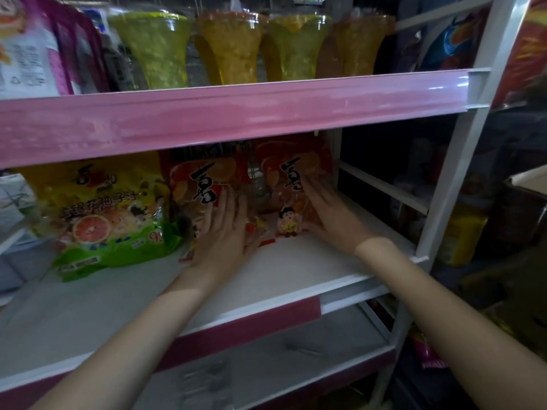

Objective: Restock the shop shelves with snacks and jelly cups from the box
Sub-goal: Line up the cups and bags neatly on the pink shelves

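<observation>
While both hands are busy on the middle shelf (296,261), the restocking looks to be partway done rather than near its end. Two red bags of jelly cups stand at the back of that shelf: the left red bag (204,184) and the right red bag (293,173), set just beside each other with a narrow gap between. The left hand (225,232) lies flat with straight fingers against the front of the left red bag, and the right hand (328,214) presses with straight fingers on the right red bag's lower right side; neither hand curls round anything, so they seem to be pushing the bags upright and back into line. To the left of them a yellow and green bag (109,208) with a grapefruit picture leans on the same shelf, touching or nearly touching the left red bag.

On the top shelf (236,110), behind its pink edge strip, a row of tall jelly cups (231,45) in yellow and orange already stands, with purple packets (59,45) at the left.

Much bare white shelf shows in front of the red bags, and the bottom shelf (266,365) shows little stock, so I judge that plenty of room is left to fill. The box itself is not in sight, so how much stock remains in it cannot be told.
</observation>
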The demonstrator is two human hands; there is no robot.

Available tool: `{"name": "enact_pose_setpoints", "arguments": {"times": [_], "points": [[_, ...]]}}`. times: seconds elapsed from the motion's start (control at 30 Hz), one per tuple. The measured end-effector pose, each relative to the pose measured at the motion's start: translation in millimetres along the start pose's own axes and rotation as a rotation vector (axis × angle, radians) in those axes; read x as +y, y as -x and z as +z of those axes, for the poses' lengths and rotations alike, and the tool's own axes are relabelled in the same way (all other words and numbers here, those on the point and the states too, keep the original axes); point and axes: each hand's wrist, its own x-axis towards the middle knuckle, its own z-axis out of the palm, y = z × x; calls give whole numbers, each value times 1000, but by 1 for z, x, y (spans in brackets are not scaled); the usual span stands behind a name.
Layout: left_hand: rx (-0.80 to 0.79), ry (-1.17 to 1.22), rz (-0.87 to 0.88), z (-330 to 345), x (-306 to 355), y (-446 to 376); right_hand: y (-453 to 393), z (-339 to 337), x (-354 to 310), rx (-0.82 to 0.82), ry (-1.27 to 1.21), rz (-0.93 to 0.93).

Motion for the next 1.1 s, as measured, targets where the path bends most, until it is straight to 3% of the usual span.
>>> {"name": "enact_pose_setpoints", "arguments": {"times": [0.13,0.3,0.4,0.53,0.63,0.8,1.0,1.1], "points": [[-183,74,-35,2,-13,24,0,25,-31,-101,-141,142],[-235,108,-54,4,-14,8,-16,39,-23,-202,-16,119],[-231,155,-49,-6,-13,11,-4,20,-25,-119,-95,46],[-89,34,-15,-19,-16,20,5,9,-13,34,-90,186],[36,-61,-22,-26,-17,5,-6,12,-21,-2,-125,255],[-244,8,-113,-9,-20,-16,-8,21,-42,-38,-19,362],[-195,177,-81,-11,-28,-3,-22,25,-63,224,-139,286],[-213,146,-62,-8,-48,13,-28,19,-81,238,208,447]]}}
